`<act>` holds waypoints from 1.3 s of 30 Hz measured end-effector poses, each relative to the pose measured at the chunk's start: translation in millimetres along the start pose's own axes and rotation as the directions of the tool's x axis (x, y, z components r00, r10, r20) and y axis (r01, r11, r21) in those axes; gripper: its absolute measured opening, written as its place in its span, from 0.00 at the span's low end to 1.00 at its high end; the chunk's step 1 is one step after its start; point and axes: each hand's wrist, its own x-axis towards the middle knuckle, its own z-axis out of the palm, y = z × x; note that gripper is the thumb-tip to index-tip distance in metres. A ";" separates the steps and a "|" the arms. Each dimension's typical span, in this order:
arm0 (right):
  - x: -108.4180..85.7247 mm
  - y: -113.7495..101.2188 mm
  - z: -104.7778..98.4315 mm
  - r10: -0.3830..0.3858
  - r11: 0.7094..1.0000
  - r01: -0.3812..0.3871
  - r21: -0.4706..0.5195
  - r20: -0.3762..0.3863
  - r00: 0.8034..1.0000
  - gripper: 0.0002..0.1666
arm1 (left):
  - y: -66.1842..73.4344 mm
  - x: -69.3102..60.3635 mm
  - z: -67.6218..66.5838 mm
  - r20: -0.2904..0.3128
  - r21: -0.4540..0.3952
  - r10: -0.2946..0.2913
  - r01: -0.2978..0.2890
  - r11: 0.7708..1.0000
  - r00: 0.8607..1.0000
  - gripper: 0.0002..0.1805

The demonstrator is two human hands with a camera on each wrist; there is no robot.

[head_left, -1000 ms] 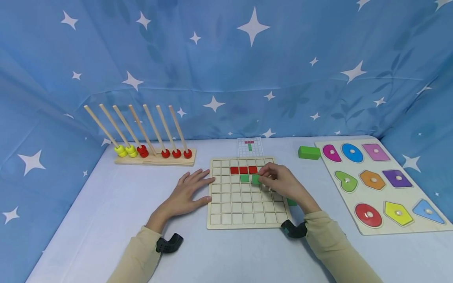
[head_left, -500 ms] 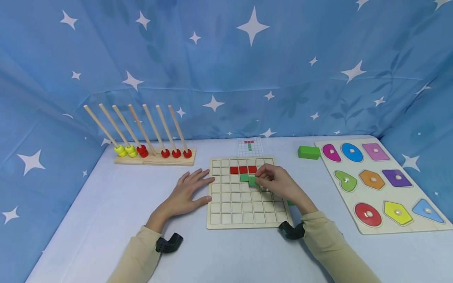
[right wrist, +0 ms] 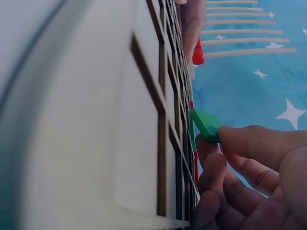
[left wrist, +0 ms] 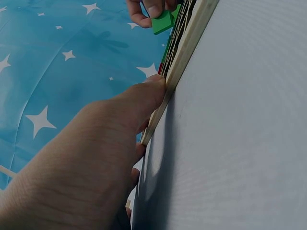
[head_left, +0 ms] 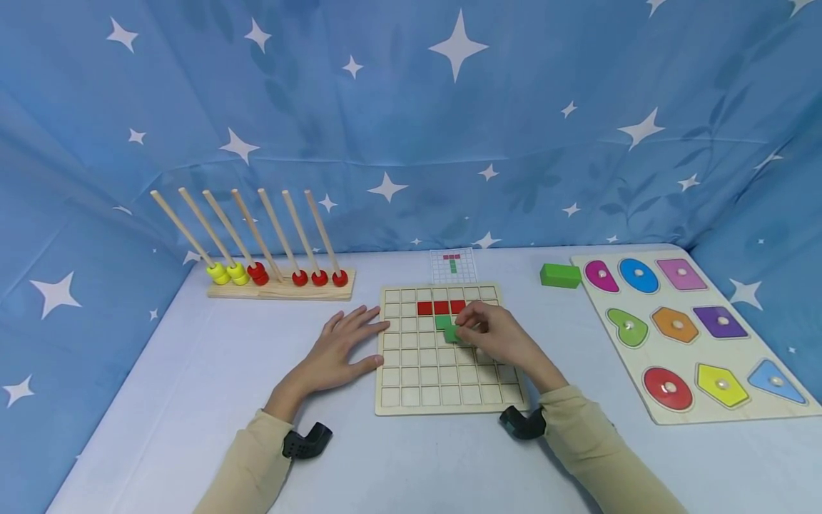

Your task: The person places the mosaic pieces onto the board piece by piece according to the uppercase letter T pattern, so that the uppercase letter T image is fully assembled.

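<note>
In the head view a wooden grid board [head_left: 411, 404] lies on the white table. Three red tiles [head_left: 441, 308] sit in a row in its cells, with one green tile [head_left: 443, 323] set below the middle one. My right hand [head_left: 501, 335] pinches another green tile [head_left: 452, 334] just below and right of that one. The right wrist view shows this held tile [right wrist: 206, 125] tilted between thumb and fingers, above the cells. My left hand [head_left: 340, 353] lies with fingers spread, its fingertips and thumb [left wrist: 153, 88] touching the board's left edge.
Behind the board lies a small pattern card [head_left: 453, 266]. A bead-and-peg stand [head_left: 280, 289] is at the back left. A green block [head_left: 561, 275] stands at the back right, beside a knobbed shape puzzle [head_left: 690, 364]. A starred blue curtain [head_left: 411, 128] hangs behind.
My right hand has moved left and slightly nearer over the board, carrying the green tile closer to the column of the set green one. My left hand has stayed in place.
</note>
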 end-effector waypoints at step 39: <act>-0.3 -6.4 18.4 -0.044 0.984 0.028 -0.178 -0.085 0.995 0.05 | 0.7 0.5 -1.5 0.011 -0.004 -0.006 0.006 1.000 1.000 0.32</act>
